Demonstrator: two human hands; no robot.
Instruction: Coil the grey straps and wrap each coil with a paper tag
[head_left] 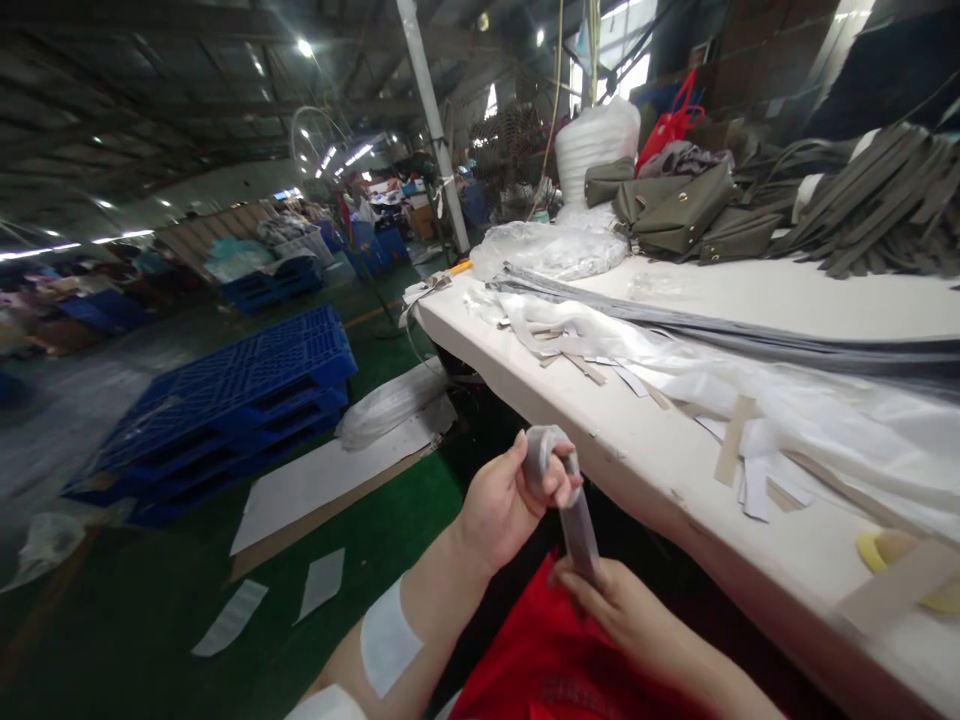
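Note:
A grey strip (579, 535) is looped round the fingers of my left hand (502, 500), which is closed on it beside the table's edge. From that loop the strip runs down to my right hand (611, 595), whose thumb and fingers pinch it in front of the red apron. What the strip is made of cannot be told. White patches (390, 635) lie on my left forearm. Long dark grey strips (675, 325) lie along the white table (517, 375), next to crumpled white sheeting (637, 350) and cut scraps (735, 440).
Olive pouches (675, 215) and a heap of dark straps (877, 200) lie at the table's far side. A yellow tape roll (874, 553) sits at the near right. Blue pallets (232, 390) and cardboard (322, 480) are on the green floor at left. A pole (435, 120) stands behind.

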